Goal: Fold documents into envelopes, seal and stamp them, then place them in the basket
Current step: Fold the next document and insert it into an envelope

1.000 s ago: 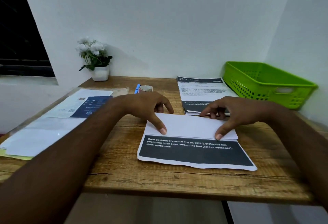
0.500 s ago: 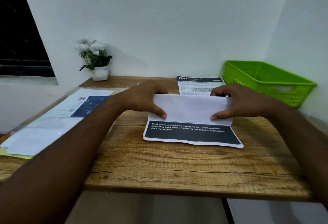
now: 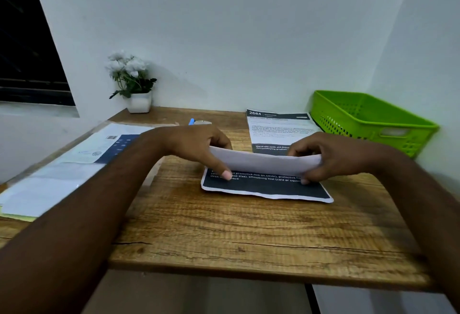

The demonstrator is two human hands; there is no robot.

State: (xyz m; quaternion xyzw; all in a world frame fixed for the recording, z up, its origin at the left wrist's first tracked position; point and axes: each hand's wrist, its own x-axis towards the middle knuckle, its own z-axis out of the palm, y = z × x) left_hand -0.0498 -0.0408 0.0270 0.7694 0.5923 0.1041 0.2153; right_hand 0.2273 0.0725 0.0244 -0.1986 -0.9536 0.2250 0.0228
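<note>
A printed document (image 3: 268,164) lies partly folded in the middle of the wooden desk (image 3: 249,234). Its white upper part curves over toward me above the black printed strip at its near edge. My left hand (image 3: 199,149) grips the left end of the folded part, forefinger tip down on the black strip. My right hand (image 3: 331,157) holds the right end, thumb beneath and fingers on top. A green plastic basket (image 3: 368,124) stands at the desk's back right. Its inside is hidden from this angle.
More printed sheets (image 3: 278,127) lie behind the document. Papers and envelopes (image 3: 64,171) are spread along the left side. A blue pen (image 3: 191,121) and a small round object peek out behind my left hand. A white flower pot (image 3: 138,94) stands at the back.
Both hands have lifted the flat folded top part and rolled it further toward me over the black strip. The document has also slid a little away from me.
</note>
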